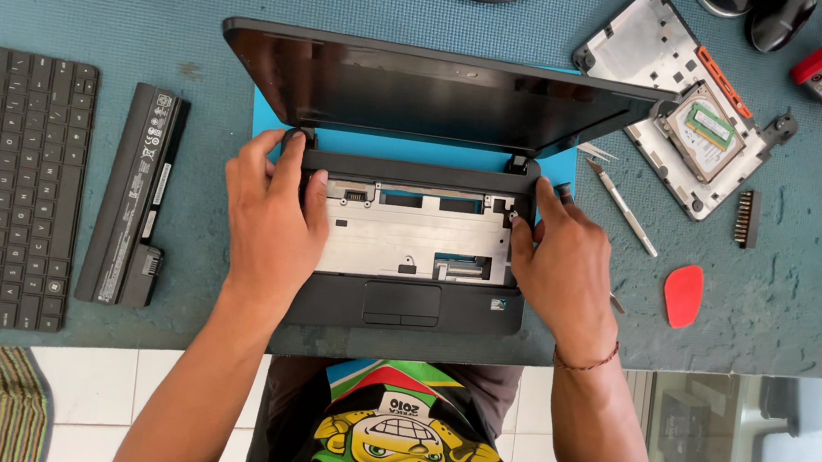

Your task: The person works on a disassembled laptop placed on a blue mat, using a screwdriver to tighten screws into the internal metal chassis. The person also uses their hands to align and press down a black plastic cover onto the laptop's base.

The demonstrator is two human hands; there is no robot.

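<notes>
black laptop (408, 261) with its keys taken out is gripped at both sides by the left hand (272, 218) and right hand (564, 261).

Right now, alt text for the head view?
Both hands grip a small open black laptop with its keyboard removed: left hand at the left hinge, right hand at the right. The detached keyboard and battery lie left on the teal mat.
</notes>
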